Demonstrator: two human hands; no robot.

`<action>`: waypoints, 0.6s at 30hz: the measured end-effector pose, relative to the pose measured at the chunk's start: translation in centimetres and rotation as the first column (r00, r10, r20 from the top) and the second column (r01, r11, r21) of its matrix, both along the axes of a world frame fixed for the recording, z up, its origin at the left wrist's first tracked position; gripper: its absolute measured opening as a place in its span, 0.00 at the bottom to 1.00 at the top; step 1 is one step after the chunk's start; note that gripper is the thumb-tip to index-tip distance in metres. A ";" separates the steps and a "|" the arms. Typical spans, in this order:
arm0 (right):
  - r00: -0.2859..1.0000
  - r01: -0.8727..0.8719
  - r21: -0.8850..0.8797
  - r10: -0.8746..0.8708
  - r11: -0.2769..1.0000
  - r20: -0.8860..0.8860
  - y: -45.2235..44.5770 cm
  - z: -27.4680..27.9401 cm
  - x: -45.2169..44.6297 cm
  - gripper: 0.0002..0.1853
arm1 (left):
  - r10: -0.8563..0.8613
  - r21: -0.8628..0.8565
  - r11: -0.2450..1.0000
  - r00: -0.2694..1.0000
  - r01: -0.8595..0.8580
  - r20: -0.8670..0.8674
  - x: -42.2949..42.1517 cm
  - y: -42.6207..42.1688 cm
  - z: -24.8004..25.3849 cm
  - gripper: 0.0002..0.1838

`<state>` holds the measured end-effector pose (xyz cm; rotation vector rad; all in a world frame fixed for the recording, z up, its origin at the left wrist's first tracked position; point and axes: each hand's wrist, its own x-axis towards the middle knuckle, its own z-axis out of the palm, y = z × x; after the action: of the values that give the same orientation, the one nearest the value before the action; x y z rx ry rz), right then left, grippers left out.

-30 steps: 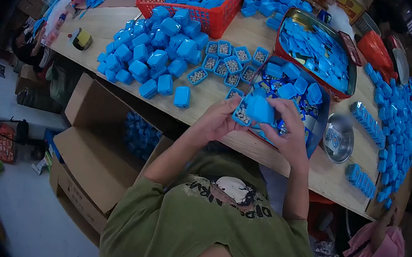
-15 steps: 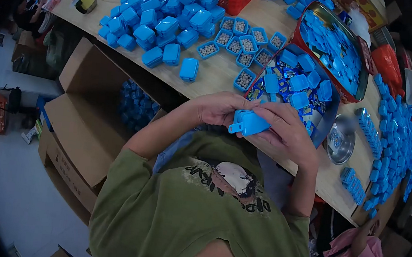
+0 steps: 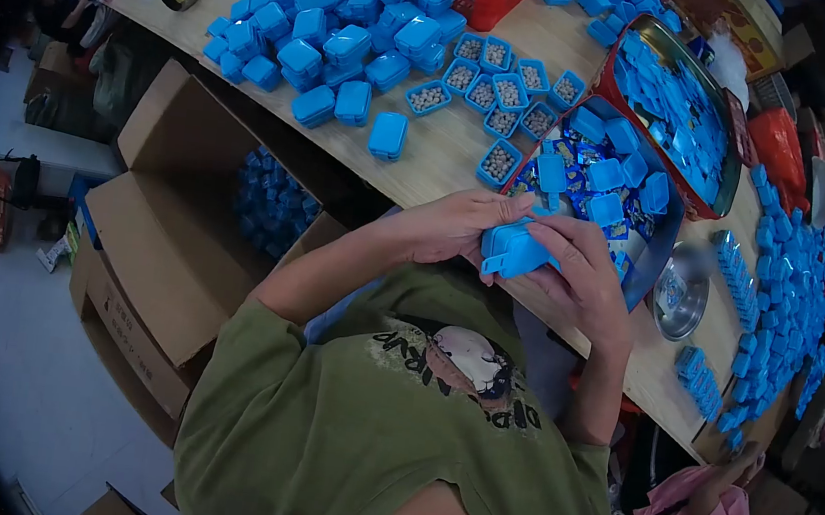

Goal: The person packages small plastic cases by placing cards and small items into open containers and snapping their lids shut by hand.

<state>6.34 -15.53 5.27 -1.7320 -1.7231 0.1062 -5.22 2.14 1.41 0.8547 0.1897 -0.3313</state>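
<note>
Step in hand, as judged: pressing lid closed on glossy, rounded-rectangular blue plastic box (image 3: pixel 516 249) with tab at one end. Box held at near edge of pale wooden table (image 3: pixel 432 166). Left hand (image 3: pixel 451 226) grips one side; right hand (image 3: pixel 584 276) curls round other. Next move calls for even pressure along rim. Beyond near edge: open blue plastic boxes (image 3: pixel 490 178) with pale, rounded pellets (image 3: pixel 500 161).
</note>
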 end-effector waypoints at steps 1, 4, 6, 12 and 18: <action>1.000 -0.005 -0.002 0.005 1.000 0.000 -0.1 -0.1 0.1 0.28 | -0.012 0.001 1.000 1.000 0.012 -0.004 0.0 0.0 0.1 0.30; 1.000 -0.025 -0.005 0.025 1.000 -0.001 -0.2 -0.2 0.2 0.28 | -0.042 0.036 0.998 0.998 0.044 -0.049 -0.1 0.1 0.7 0.30; 1.000 -0.022 -0.015 0.022 1.000 0.000 -0.4 -0.1 0.2 0.28 | -0.063 0.023 0.998 0.996 0.065 -0.067 0.0 0.2 0.8 0.30; 1.000 -0.022 -0.058 0.022 0.998 0.012 -0.4 -0.1 0.3 0.28 | -0.127 0.041 0.991 0.991 0.129 -0.046 0.0 -0.2 1.9 0.30; 0.995 0.061 -0.090 -0.053 0.994 0.088 0.2 -0.6 0.7 0.28 | -0.036 -0.185 0.982 0.999 0.033 -0.018 0.6 -0.7 -1.3 0.28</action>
<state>7.03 -15.37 4.69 -1.8769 -1.7522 0.0891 -4.64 1.41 0.15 0.6715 0.1608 -0.3843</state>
